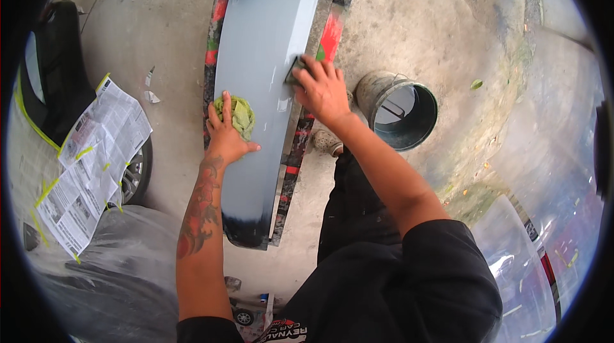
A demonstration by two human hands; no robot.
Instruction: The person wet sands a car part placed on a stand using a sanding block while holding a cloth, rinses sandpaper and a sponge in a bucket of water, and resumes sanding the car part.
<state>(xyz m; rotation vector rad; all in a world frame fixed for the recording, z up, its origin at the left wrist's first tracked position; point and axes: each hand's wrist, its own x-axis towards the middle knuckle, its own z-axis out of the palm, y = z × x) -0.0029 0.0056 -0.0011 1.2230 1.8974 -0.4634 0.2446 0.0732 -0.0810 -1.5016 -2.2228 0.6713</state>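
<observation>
Left hand [226,137] lies spread over a cloth [244,117] near the left edge of the panel [259,36]. Right hand [323,95] grips a block [292,72] at its right edge.

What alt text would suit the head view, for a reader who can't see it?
A person's right hand holds a dark pad at the right edge of a long grey panel; the left hand rests on a yellow-green cloth there. A bucket stands to the right.

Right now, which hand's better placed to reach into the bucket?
Likely the right hand: it's nearer the bucket on that side, though it holds a dark pad. The left hand rests on a yellow-green cloth on the grey panel, farther away.
</observation>
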